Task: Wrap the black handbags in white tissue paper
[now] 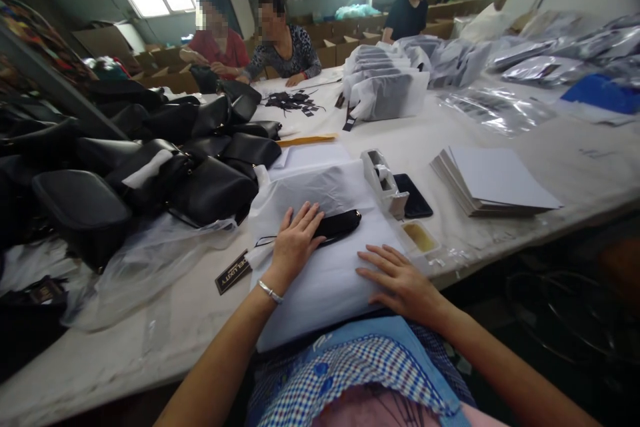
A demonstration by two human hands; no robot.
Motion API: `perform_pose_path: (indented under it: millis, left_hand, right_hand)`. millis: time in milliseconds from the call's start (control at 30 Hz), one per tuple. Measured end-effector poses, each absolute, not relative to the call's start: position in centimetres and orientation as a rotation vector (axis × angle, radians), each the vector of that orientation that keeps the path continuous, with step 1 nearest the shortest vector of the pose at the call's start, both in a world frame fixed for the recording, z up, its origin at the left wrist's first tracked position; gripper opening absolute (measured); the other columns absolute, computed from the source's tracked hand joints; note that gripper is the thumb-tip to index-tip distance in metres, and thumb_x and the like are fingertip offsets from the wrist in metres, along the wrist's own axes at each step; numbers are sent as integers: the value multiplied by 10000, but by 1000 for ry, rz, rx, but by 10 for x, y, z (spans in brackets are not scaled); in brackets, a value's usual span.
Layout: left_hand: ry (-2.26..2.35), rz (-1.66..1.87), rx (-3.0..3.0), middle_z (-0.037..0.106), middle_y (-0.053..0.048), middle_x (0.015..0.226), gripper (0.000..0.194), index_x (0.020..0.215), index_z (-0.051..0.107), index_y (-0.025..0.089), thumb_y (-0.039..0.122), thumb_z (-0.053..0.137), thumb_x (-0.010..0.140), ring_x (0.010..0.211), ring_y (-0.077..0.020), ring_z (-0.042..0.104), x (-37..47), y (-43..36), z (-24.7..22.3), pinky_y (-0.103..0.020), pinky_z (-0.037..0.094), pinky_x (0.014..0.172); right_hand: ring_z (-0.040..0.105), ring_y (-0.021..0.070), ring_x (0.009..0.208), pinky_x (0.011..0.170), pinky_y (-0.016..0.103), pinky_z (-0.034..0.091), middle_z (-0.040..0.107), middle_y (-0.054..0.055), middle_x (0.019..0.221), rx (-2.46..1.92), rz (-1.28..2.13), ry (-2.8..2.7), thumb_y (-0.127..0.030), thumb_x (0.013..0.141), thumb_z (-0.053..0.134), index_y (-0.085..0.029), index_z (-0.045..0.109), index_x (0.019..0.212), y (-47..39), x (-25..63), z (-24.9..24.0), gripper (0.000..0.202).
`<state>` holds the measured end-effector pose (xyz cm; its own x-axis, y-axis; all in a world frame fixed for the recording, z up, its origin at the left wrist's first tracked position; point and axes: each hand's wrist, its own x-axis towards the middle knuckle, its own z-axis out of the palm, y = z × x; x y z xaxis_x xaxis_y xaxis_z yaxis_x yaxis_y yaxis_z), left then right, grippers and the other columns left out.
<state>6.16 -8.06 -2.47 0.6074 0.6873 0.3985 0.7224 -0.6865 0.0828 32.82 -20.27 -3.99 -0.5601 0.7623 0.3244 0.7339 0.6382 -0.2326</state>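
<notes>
A black bag lies on white tissue paper at the table's front edge, its upper part covered by a fold of the same paper. My left hand, with a silver bangle at the wrist, rests flat on the bag and the fold, fingers stretched out. To the right, my right hand lies on the paper with its fingers spread, holding nothing. A black hang tag with gold lettering sticks out at the left of the paper.
Black bags are heaped on the left. A tape dispenser, a dark phone, a small dish and stacked grey-white boards sit to the right. Wrapped bags stand behind; several people work beyond.
</notes>
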Motion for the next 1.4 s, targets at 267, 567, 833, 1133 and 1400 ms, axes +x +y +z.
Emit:
perform_pose_path:
  millis: [267,567,833,1133,1400]
  left_hand:
    - [-1216,-660,-2774,452,-86,1510,512,1416,473,210,322,593,930,1427,-268,363,61,-82,-23,-528,256,1181]
    - [-1232,-613,-2852,448,-73,1517,485,1406,481,218,365,553,949,1430,-256,358,56,-80,-12,-505,262,1177]
    - [-1276,-597,-2943,435,-87,1525,577,1465,400,225,465,519,954,1440,-261,339,57,-80,0,-494,241,1184]
    - [-1406,-243,-3239,515,-69,1467,618,1426,462,232,615,274,978,1392,-257,419,48,-63,61,-409,343,1125]
    - [-1434,-225,-2936,676,-87,1176,288,1198,560,204,249,569,914,1051,-240,663,57,-67,51,-336,515,876]
  right_hand:
    - [663,173,961,915,365,527,747,30,990,-1063,269,-2333,-289,925,616,-239,731,954,-188,315,-36,129]
    - [672,177,901,892,361,507,751,35,950,-1167,470,-2332,-265,948,562,-230,738,905,-181,310,-19,184]
    - [677,180,929,913,338,510,753,25,963,-1330,577,-2143,-253,914,595,-227,729,902,-183,305,-11,137]
    - [697,198,959,891,308,516,764,13,987,-1476,585,-1994,-308,885,599,-235,755,901,-114,302,41,173]
    - [705,212,883,829,325,522,767,25,936,-1521,471,-2118,-356,886,596,-229,746,914,-57,295,53,199]
